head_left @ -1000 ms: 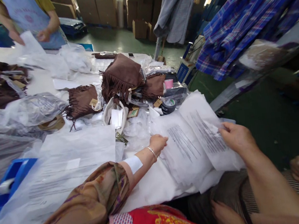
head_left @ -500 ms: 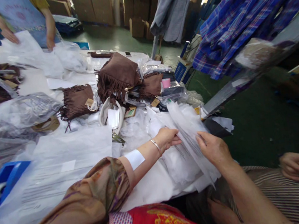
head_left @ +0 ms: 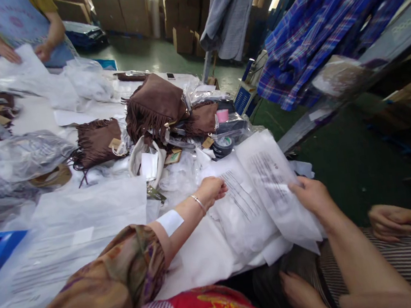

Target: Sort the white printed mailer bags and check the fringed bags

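Observation:
My right hand pinches the edge of a frosted plastic bag with dark printed text, which is lifted and bent at a slant. Under and beside it lies a stack of similar printed bags on the table. Over the left part of that stack, my left hand is closed, thumb and fingers pressed together; whatever it may be pinching is too small to make out. A bracelet is on my left wrist, and a white sticker is on the forearm.
Brown fringed bags and a roll of black tape lie beyond my hands. Another large printed bag is at left. A co-worker handles white sheets across the table. A seated person's hand is close at right. A metal post slants there.
My right hand has moved right, drawing the printed bag away from my left hand and turning its printed face into view. The left hand has shifted slightly left, fingers more closed.

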`<state>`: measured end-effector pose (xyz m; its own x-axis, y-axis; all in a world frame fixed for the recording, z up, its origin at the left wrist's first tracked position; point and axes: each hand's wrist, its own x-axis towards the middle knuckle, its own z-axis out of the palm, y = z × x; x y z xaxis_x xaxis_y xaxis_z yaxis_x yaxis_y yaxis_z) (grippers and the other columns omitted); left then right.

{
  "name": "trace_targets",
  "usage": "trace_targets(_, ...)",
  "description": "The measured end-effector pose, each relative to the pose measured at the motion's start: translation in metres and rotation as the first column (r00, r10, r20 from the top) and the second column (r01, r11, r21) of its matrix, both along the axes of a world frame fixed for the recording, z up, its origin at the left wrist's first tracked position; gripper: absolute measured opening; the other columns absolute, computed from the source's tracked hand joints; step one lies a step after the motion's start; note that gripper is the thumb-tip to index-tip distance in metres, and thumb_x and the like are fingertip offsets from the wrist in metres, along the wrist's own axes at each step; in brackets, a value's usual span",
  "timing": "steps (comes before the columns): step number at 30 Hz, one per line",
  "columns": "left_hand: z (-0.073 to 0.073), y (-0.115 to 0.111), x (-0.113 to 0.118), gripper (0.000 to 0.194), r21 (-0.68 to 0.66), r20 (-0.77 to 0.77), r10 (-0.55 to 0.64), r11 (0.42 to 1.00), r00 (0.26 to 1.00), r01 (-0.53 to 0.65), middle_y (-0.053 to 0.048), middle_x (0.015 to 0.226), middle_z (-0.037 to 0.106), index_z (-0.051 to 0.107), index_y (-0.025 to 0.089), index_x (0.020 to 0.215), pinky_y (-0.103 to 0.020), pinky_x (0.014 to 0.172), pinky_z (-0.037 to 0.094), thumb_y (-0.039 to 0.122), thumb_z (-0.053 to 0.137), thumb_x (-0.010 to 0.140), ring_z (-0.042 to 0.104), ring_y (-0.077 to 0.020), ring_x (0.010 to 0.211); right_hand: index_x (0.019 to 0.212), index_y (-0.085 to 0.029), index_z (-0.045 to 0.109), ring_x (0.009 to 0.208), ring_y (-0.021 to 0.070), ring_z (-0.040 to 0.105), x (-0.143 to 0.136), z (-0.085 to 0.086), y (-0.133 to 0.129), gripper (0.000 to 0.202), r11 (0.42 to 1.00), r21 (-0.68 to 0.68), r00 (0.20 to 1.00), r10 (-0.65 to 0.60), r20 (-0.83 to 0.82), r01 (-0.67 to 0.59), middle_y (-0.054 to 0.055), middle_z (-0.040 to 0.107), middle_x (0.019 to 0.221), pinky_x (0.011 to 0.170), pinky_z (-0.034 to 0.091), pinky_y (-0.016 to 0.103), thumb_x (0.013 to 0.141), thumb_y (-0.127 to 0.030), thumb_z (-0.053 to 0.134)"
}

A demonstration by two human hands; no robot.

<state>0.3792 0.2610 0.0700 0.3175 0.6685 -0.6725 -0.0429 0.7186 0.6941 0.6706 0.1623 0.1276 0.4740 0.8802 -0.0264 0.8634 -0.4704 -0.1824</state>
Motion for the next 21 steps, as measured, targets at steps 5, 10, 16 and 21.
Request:
trace_targets(5, -0.035, -0.014, -0.017, 0.012, -0.006, -0.127, 0.016, 1.000, 0.992, -0.017, -0.004, 0.072, 0.065, 0.057, 0.015, 0.073, -0.022, 0.056, 0.050, 0.007, 0.064, 0.077, 0.064, -0.0126, 0.063, 0.098, -0.015, 0.076, 0.077, 0.0274, 0.065, 0.032, 0.019, -0.002, 0.037, 0.991, 0.104, 0.995, -0.077, -0.061, 0.083, 0.009, 0.072, 0.080, 0.065, 0.044, 0.033, 0.076, -0.040, 0.061)
trace_targets(10, -0.059, -0.017, -0.018, 0.022, 0.109, -0.310, 0.152, 0.986, 0.939, -0.124, -0.006, 0.080, 0.065, 0.058, 0.017, 0.082, -0.020, 0.053, 0.044, 0.011, 0.075, 0.068, 0.066, -0.0200, 0.082, 0.095, -0.017, 0.076, 0.077, 0.0280, 0.064, 0.025, 0.025, 0.002, 0.036, 0.993, 0.110, 0.998, -0.048, -0.038, 0.052, 0.008, 0.071, 0.078, 0.066, 0.044, 0.034, 0.074, -0.042, 0.061)
trace_targets(16, -0.069, -0.007, -0.010, 0.025, 0.078, -0.330, 0.194, 0.981, 0.924, -0.178, -0.006, 0.078, 0.064, 0.058, 0.016, 0.082, -0.021, 0.050, 0.042, 0.019, 0.079, 0.070, 0.067, -0.0189, 0.074, 0.098, -0.020, 0.074, 0.075, 0.0245, 0.061, -0.009, 0.009, 0.002, 0.037, 0.998, 0.040, 0.999, 0.051, -0.004, -0.051, 0.006, 0.068, 0.076, 0.066, 0.041, 0.032, 0.081, -0.045, 0.053)
trace_targets(21, -0.063, 0.000, -0.005, 0.021, -0.035, -0.277, 0.220, 0.970, 0.935, -0.239, -0.001, 0.071, 0.061, 0.055, 0.015, 0.084, -0.020, 0.049, 0.040, 0.019, 0.074, 0.078, 0.061, -0.0112, 0.056, 0.096, -0.021, 0.073, 0.071, 0.0219, 0.058, -0.034, 0.003, -0.003, 0.033, 0.993, 0.029, 0.993, 0.118, 0.018, -0.118, 0.005, 0.067, 0.074, 0.063, 0.038, 0.030, 0.085, -0.043, 0.050)
